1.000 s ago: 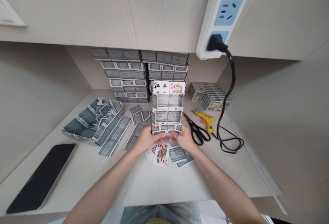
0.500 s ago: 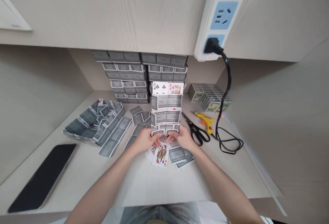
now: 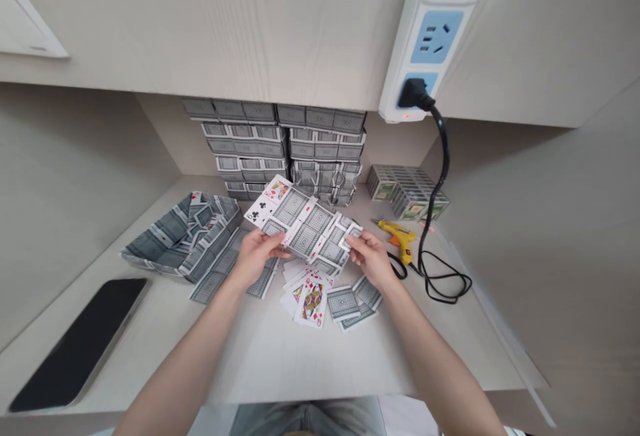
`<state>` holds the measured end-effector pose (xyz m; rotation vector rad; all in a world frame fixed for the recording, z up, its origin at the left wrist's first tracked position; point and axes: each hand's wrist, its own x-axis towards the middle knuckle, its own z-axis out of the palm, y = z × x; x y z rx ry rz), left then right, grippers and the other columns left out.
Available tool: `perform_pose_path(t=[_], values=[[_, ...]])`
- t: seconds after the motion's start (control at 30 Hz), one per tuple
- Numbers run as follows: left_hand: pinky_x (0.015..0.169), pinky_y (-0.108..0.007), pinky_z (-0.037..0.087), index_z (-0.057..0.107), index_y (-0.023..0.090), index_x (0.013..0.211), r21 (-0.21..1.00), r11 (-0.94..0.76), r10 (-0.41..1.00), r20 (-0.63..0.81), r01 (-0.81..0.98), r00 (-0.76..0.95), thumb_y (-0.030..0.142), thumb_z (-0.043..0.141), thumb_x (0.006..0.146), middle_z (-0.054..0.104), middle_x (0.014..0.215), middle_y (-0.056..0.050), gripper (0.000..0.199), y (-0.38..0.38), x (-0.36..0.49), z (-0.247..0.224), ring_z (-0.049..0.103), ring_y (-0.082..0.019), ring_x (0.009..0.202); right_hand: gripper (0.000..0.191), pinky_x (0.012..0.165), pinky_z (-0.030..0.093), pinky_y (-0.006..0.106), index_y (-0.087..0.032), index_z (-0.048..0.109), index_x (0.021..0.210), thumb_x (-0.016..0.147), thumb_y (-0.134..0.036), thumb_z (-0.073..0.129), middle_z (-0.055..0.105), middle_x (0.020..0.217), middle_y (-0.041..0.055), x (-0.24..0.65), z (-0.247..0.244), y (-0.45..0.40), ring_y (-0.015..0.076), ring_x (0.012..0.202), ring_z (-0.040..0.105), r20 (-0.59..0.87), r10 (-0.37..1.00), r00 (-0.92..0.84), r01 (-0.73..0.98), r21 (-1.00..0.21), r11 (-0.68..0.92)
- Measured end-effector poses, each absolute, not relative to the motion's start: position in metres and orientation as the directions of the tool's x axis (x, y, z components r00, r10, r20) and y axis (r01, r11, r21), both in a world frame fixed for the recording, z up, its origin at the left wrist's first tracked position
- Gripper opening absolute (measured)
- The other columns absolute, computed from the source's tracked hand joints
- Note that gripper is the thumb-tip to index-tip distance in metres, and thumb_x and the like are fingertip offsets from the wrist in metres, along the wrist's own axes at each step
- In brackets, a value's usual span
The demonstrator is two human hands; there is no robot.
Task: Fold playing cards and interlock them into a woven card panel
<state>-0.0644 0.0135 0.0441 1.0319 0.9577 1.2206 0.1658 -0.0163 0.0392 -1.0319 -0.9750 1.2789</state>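
In the head view, my hands were apart, each clamped on one end of the same panel (image 3: 305, 231) of joined playing cards. My left hand (image 3: 254, 257) pinched its near left edge, thumb on top, and my right hand (image 3: 371, 259) gripped its right end between thumb and fingers. The panel was tilted above the middle of the desk (image 3: 300, 363), its left end pointing far, with a six of clubs and a king of diamonds face up there and mostly grey backs across the rest.

Just nearer than the panel lay loose cards: a face-up group (image 3: 313, 301) with a queen of diamonds on top, and to its right a few face-down cards (image 3: 343, 304). To the left, card strips (image 3: 213, 279) lay beside an open card box (image 3: 165, 243) with more cards inside. A black slab (image 3: 80, 343) lay at the near left.

Far behind the panel stood two card stacks (image 3: 245, 149) (image 3: 327, 146) side by side. At the far right sat a block (image 3: 407, 189), and nearer than it a yellow glue gun (image 3: 400, 237) and a coiled black cord (image 3: 447, 276). A black loop (image 3: 399, 267) showed partly behind my right hand. Above, a plug (image 3: 415, 93) sat in a white power strip (image 3: 425, 29).
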Motion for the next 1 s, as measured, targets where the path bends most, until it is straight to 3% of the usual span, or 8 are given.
perform_pose_path(t=[0.1, 0.2, 0.37, 0.5, 0.67, 0.83, 1.0], values=[[0.056, -0.030, 0.055, 0.057, 0.012, 0.079, 0.956, 0.083, 0.996, -0.070, -0.283, 0.054, 0.031, 0.072, 0.059, 0.064, 0.071, -0.002, 0.032, 0.009, -0.051, 0.037, 0.061, -0.014, 0.061, 0.032, 0.054, 0.048, 0.024, -0.020, 0.060, 0.086, 0.063, -0.040, 0.069, 0.067, 0.076, -0.0011, 0.158, 0.036, -0.016, 0.0134, 0.063, 0.061, -0.036, 0.997, 0.068, -0.432, -0.902, -0.003], [0.060, -0.032, 0.055, 0.059, 0.011, 0.077, 0.955, 0.101, 0.994, -0.086, -0.280, 0.067, 0.029, 0.072, 0.059, 0.066, 0.071, -0.003, 0.029, 0.004, -0.045, 0.035, 0.062, -0.016, 0.062, 0.039, 0.067, 0.051, 0.030, -0.021, 0.060, 0.094, 0.061, -0.036, 0.072, 0.068, 0.091, 0.0010, 0.153, 0.032, -0.016, 0.0187, 0.080, 0.063, -0.081, 0.996, 0.036, -0.476, -0.878, -0.054], [0.066, -0.034, 0.054, 0.063, 0.011, 0.082, 0.908, 0.123, 0.980, -0.048, -0.401, 0.192, 0.030, 0.064, 0.065, 0.068, 0.087, -0.007, 0.025, 0.007, -0.060, 0.044, 0.063, -0.021, 0.077, 0.037, 0.068, 0.052, 0.034, -0.016, 0.063, 0.089, 0.056, -0.030, 0.075, 0.070, 0.083, 0.0044, 0.162, 0.032, -0.012, 0.0226, 0.078, 0.065, -0.194, 0.981, 0.018, -0.451, -0.877, -0.165], [0.058, -0.030, 0.052, 0.062, 0.011, 0.089, 0.867, 0.232, 0.970, -0.172, -0.442, 0.172, 0.034, 0.058, 0.068, 0.069, 0.087, -0.008, 0.031, 0.017, -0.077, 0.051, 0.064, -0.022, 0.077, 0.030, 0.065, 0.052, 0.034, -0.016, 0.065, 0.081, 0.054, -0.026, 0.075, 0.071, 0.077, 0.0044, 0.170, 0.033, -0.011, 0.0225, 0.071, 0.066, -0.208, 0.977, -0.051, -0.425, -0.881, -0.209], [0.059, -0.030, 0.051, 0.063, 0.012, 0.086, 0.877, 0.350, 0.926, -0.269, -0.330, 0.266, 0.038, 0.059, 0.069, 0.070, 0.083, -0.010, 0.032, 0.023, -0.083, 0.053, 0.065, -0.023, 0.074, 0.027, 0.064, 0.051, 0.031, -0.014, 0.066, 0.077, 0.054, -0.023, 0.075, 0.070, 0.075, 0.0039, 0.175, 0.031, -0.012, 0.0182, 0.062, 0.065, -0.218, 0.968, -0.128, -0.346, -0.904, -0.249], [0.055, -0.028, 0.049, 0.062, 0.011, 0.078, 0.912, 0.356, 0.927, -0.318, -0.202, 0.197, 0.035, 0.070, 0.061, 0.069, 0.068, -0.008, 0.030, 0.024, -0.080, 0.044, 0.064, -0.020, 0.059, 0.028, 0.066, 0.050, 0.031, -0.013, 0.066, 0.079, 0.057, -0.027, 0.074, 0.070, 0.075, 0.0044, 0.175, 0.030, -0.015, 0.0185, 0.065, 0.065, -0.226, 0.952, -0.204, -0.219, -0.938, -0.270], [0.052, -0.025, 0.045, 0.065, 0.010, 0.077, 0.978, 0.206, 0.972, -0.209, 0.036, 0.109, 0.038, 0.072, 0.056, 0.068, 0.066, -0.006, 0.036, 0.025, -0.076, 0.028, 0.060, -0.017, 0.055, 0.033, 0.067, 0.050, 0.032, -0.016, 0.066, 0.088, 0.060, -0.032, 0.072, 0.070, 0.079, 0.0057, 0.171, 0.032, -0.018, 0.0209, 0.070, 0.065, -0.264, 0.943, -0.203, -0.261, -0.914, -0.311]])
